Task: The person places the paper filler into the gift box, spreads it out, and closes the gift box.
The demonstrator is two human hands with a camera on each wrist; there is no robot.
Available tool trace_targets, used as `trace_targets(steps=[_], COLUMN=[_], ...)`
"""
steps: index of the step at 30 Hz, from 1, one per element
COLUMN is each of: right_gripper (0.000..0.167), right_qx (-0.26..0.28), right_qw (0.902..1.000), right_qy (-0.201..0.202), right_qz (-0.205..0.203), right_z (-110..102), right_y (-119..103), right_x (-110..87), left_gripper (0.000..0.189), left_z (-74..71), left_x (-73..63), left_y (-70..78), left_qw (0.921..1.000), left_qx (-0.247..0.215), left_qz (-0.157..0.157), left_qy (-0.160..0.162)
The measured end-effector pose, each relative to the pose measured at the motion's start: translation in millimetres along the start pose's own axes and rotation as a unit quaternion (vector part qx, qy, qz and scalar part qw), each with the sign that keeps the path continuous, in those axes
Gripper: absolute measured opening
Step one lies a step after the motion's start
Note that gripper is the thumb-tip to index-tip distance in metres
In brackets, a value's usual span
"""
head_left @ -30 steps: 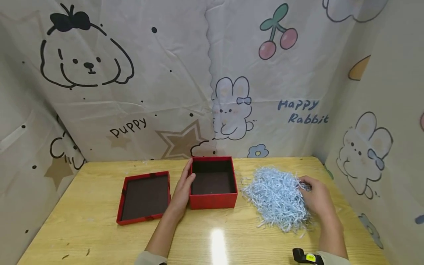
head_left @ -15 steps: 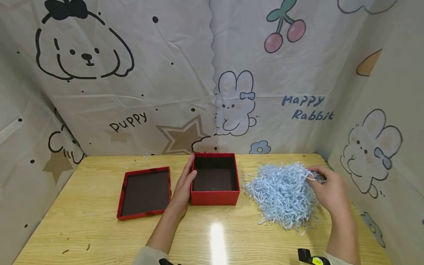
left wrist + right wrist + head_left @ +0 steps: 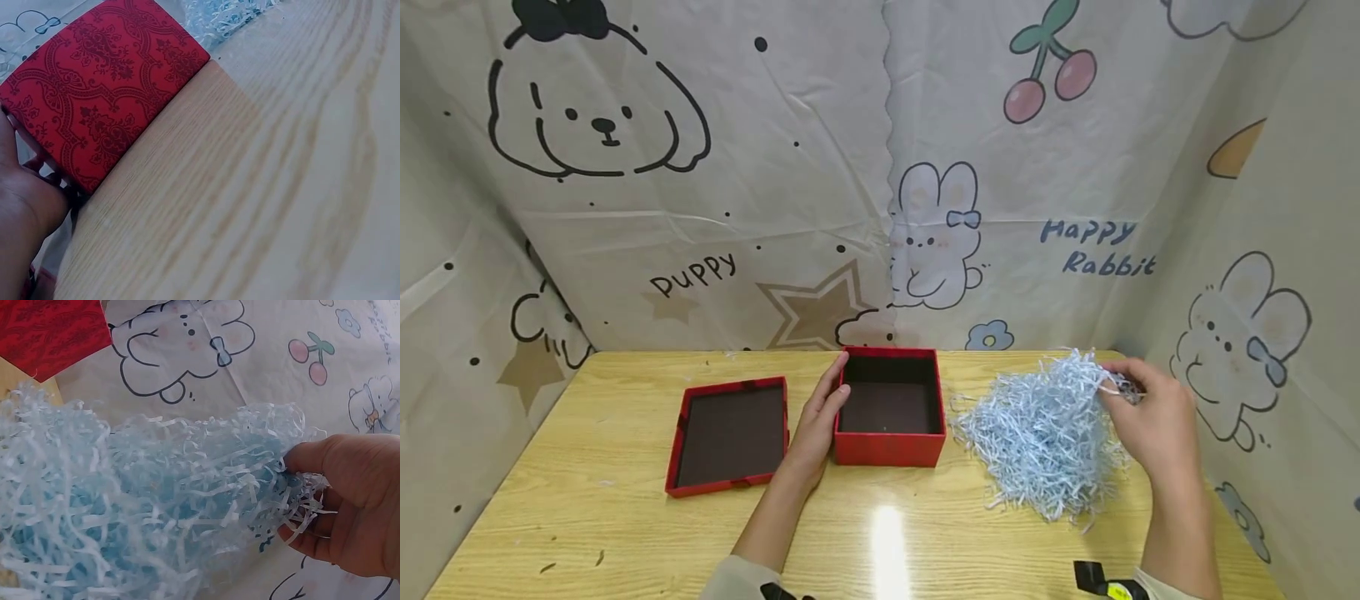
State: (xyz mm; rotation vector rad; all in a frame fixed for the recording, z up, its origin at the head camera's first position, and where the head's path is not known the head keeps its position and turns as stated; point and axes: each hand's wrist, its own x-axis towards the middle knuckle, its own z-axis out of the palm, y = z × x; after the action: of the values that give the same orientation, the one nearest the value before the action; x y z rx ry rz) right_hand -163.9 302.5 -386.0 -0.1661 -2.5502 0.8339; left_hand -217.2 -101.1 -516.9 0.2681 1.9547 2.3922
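Observation:
A red box [image 3: 891,450] with a black inside stands uncovered at the middle of the table; in the left wrist view its side [image 3: 106,87] shows a dark floral pattern. My left hand [image 3: 811,429] rests flat along the box's left side, thumb near the rim and fingers fairly straight. To the right of the box lies a heap of pale blue shredded paper [image 3: 1045,442]. At the heap's far right my right hand [image 3: 1153,417] pinches a tuft of it between thumb and fingers. The right wrist view shows strands [image 3: 300,494] caught between the fingers, the heap's edge lifted.
Left of the box lies its red lid [image 3: 730,437], inside up, on the wooden table [image 3: 647,542]. A printed cloth [image 3: 805,192] hangs behind and at both sides. A few small dark scraps [image 3: 547,569] lie at the front left.
My right hand has moved right and up a little, and the pinched side of the shredded paper has risen with it. The left hand stays at the box. The head view has shifted slightly.

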Motion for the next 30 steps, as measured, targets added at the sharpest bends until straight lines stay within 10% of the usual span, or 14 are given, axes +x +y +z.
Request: trace_targets(steps=[30], right_gripper=[0.028], right_qx=[-0.009], right_qw=[0.9964], right_qy=[0.084], right_qz=[-0.004], right_z=[-63.1], right_y=[-59.7], right_x=[50.4], left_gripper=[0.054], left_z=[1.5], left_x=[0.8], left_y=[0.7], left_qw=[0.9998], left_qx=[-0.014], left_qz=[0.009], left_qy=[-0.006])
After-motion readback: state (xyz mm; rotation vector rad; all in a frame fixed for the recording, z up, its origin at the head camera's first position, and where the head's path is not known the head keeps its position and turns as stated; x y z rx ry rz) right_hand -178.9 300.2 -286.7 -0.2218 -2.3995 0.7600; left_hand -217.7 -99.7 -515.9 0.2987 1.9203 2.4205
